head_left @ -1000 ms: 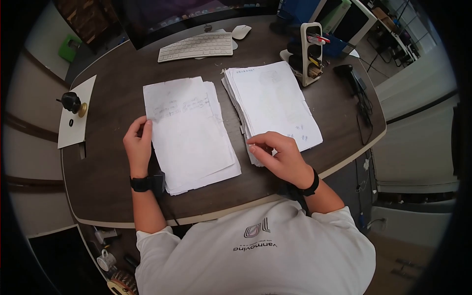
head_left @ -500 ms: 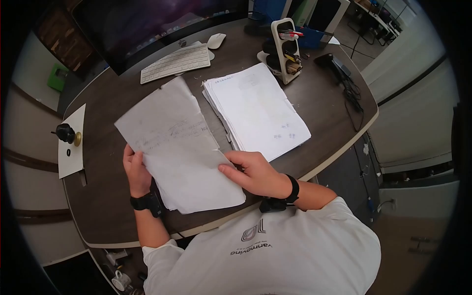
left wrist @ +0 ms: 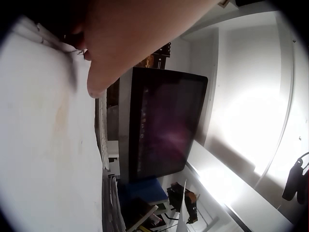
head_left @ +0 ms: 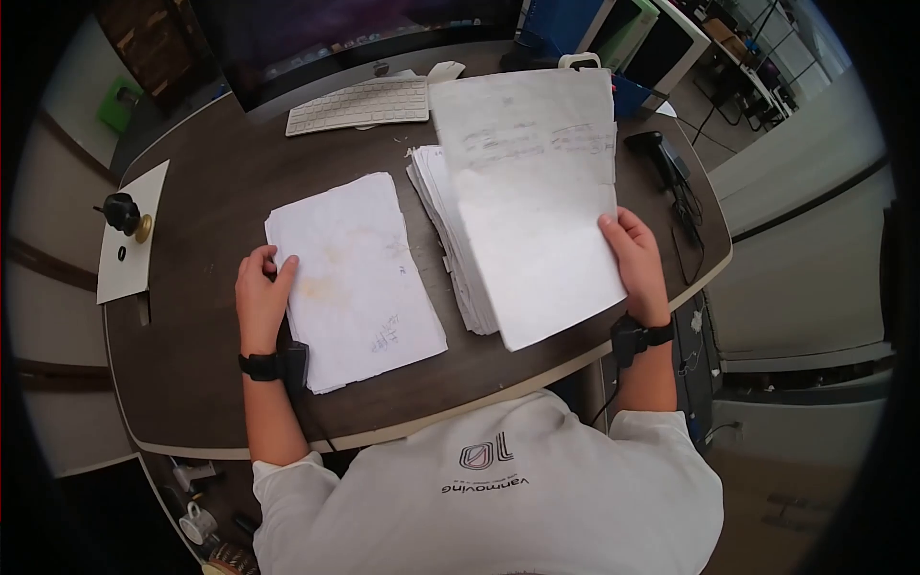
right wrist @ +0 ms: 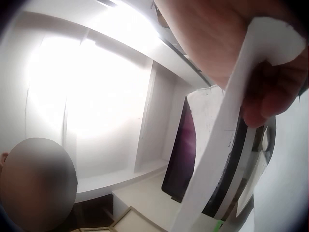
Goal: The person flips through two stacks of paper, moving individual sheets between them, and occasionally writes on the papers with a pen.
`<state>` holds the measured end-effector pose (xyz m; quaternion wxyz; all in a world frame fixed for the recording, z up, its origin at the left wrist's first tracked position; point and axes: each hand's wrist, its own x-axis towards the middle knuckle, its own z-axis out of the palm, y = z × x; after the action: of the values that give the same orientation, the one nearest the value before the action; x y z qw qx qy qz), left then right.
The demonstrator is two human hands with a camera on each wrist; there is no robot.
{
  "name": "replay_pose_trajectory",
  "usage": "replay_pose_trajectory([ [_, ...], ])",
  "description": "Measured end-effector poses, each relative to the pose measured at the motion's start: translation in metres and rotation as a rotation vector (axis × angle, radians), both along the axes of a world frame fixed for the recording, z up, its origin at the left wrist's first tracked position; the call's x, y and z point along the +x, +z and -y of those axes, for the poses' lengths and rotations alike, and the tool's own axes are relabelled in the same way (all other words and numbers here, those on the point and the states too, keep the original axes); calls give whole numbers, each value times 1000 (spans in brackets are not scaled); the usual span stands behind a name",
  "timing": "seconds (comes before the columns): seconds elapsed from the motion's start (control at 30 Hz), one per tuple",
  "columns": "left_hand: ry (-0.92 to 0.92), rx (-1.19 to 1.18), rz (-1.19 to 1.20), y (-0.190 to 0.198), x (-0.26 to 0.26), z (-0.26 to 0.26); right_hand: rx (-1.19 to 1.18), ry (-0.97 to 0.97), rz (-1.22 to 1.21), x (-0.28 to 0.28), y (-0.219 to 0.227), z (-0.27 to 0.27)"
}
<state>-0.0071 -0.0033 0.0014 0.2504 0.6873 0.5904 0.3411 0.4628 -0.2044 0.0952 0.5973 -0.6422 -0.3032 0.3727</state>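
Observation:
Near the right of the desk, my right hand (head_left: 637,264) pinches a white sheet of paper (head_left: 546,240) by its right edge, thumb on the face and fingers behind. Faint handwriting crosses the sheet's upper part. It is raised and tilted over the right paper stack (head_left: 455,244), hiding most of it. In the right wrist view the sheet (right wrist: 212,159) bends at the grip. My left hand (head_left: 261,297) rests at the left edge of the other paper stack (head_left: 359,287), thumb over its margin, fingers loosely bent. That stack's top page has yellowish stains and some writing.
A keyboard (head_left: 359,105) lies before the monitor (head_left: 364,38) at the back. At the right is a black handheld device (head_left: 661,158) with a cable. A white board with a small dark figurine (head_left: 120,213) stands left. The pen holder is mostly hidden behind the raised sheet.
The handwritten top sheet was lifted from the left stack and carried right, over the right stack, by my right hand. A stained page now shows on the left stack. My left hand stayed beside it.

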Motion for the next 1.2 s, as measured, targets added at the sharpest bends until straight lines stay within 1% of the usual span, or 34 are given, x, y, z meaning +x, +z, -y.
replay_pose_trajectory([
  [0.07,26,30,-217,14,14,10,-22,-6,27,16,0,-6],
  [0.13,23,1,-220,10,15,11,-43,-21,55,30,-5,-14],
  [0.2,-10,47,-276,4,14,11,-78,83,127,41,-17,-22],
  [0.27,-6,17,-283,7,14,12,-90,83,156,40,-26,-31],
  [0.3,-2,-13,-289,9,14,12,-116,106,218,41,-31,-35],
  [0.33,-3,-9,-288,9,14,11,-143,128,281,41,-35,-37],
  [0.4,-7,2,-263,5,14,11,-138,132,300,38,-40,-38],
  [0.47,-5,0,-247,7,15,12,-166,117,375,36,-44,-38],
  [0.8,-43,65,-126,-11,5,1,-139,102,436,24,-44,-25],
  [0.93,-58,93,-93,-11,3,0,-168,59,531,14,-41,-25],
  [1.0,-58,96,-22,-9,2,-2,-157,32,565,7,-39,-24],
  [1.03,-58,98,-22,-10,2,-4,-147,5,732,2,-38,-21],
  [1.07,-44,41,89,-12,1,-7,-138,-19,898,-2,-36,-18],
  [1.1,-24,-17,198,-14,0,-7,-138,-10,896,-7,-33,-16],
  [1.13,-16,-19,193,-10,1,-5,-57,-67,1203,-12,-27,-14],
  [1.17,-64,-43,348,-3,4,-2,33,-131,1505,-19,-21,-11],
  [1.2,-116,-65,504,2,5,-2,36,-131,1499,-30,-13,-8],
])
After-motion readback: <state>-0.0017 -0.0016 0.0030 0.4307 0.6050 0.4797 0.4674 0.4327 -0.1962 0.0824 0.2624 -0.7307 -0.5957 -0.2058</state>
